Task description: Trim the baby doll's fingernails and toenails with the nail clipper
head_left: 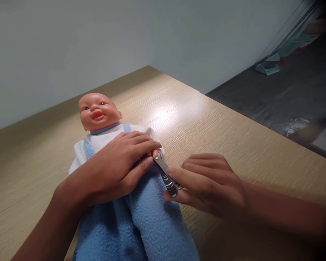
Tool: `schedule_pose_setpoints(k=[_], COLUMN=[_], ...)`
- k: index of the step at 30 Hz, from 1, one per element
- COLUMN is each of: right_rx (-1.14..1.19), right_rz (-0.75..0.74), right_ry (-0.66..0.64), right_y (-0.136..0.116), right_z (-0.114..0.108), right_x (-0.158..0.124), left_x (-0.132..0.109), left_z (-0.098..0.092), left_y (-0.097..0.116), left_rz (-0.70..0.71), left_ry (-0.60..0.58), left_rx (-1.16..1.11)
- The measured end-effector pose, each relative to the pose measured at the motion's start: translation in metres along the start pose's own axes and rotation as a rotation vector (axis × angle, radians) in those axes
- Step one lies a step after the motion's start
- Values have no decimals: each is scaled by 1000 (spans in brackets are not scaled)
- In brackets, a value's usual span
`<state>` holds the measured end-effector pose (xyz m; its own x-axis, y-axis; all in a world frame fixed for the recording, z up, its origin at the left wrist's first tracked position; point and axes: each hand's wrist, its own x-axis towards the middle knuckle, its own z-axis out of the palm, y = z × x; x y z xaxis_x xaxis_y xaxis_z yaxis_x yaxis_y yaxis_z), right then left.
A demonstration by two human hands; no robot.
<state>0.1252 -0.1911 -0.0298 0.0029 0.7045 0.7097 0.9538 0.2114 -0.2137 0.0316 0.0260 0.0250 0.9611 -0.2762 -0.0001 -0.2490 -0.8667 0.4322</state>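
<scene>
A baby doll (99,112) in a white top and fuzzy blue overalls lies on its back, its head toward the far side. Across its chest rests my left hand (125,157), thumb and fingers closed around the doll's small hand (155,153). My right hand (209,181) grips a metal nail clipper (167,177) between thumb and forefinger. The clipper's jaw end touches or nearly touches the doll's fingers beside my left thumb; exact contact is hard to see. Most of the doll's hand is hidden by my left fingers.
The doll lies on a light wood-grain table (233,145), whose far corner meets a pale grey wall (70,43). Past the right edge is a dark, shiny floor (274,98). A light-green object (268,67) stands on it by the wall.
</scene>
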Motion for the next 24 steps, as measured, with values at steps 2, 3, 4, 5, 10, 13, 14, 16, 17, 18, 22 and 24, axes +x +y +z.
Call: schedule_pose_setpoints(k=[2, 3, 4, 5, 10, 13, 14, 16, 17, 18, 22, 24], right_rx=[-1, -2, -8, -15, -20, -18, -12, 31, 58, 85, 195, 263], right_rz=[3, 1, -1, 0, 1, -1, 5, 32, 63, 110, 295, 304], right_ry=[-2, -6, -8, -6, -1, 10, 17, 55, 84, 118, 277, 310], right_y=[1, 1, 1, 1, 1, 2, 1, 0, -1, -1, 5, 11], right_z=[1, 1, 1, 1, 0, 1, 2, 2, 2, 2, -2, -3], right_x=[-1, -1, -1, -1, 2, 2, 2, 1, 1, 2, 12, 20], left_x=[0, 0, 0, 0, 0, 0, 0, 0, 0, -1, -1, -1], left_z=[0, 0, 0, 0, 0, 0, 0, -1, -1, -1, 1, 2], left_y=[0, 0, 0, 1, 0, 0, 0, 1, 1, 1, -2, -4], left_rz=[-1, 0, 1, 2, -12, -4, -1, 0, -2, -6, -41, -45], left_ry=[0, 1, 2, 2, 0, -4, -4, 1, 4, 5, 17, 23], left_rx=[-2, -3, -3, -5, -11, -7, -5, -8, -12, -16, -48, -71])
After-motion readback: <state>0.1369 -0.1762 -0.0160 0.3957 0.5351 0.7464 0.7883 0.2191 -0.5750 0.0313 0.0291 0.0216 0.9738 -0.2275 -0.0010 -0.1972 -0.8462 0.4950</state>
